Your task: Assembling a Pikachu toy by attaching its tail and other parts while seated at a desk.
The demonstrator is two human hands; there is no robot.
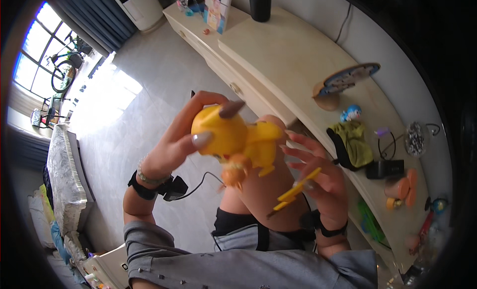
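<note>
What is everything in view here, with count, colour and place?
Toy figure: 1, yellow, centre
Zigzag piece: 1, yellow, right of toy figure
Console: 1, cream, right side
Cylinder: 1, black, on console
Disc on stand: 1, brown-edged, on console
Figurine: 1, blue and white, on console
Cloth item: 1, green and black, on console
Box: 1, black, beside cloth item
Small items: several, mixed colours, both console ends
Bicycle: 1, dark, at window
Curtains: 2, blue-grey, left side
Sofa: 1, grey, lower left
Left hand: 1, bare, gripping toy figure
Right hand: 1, bare, holding zigzag piece
Sleeves: 2, grey, bottom
</note>
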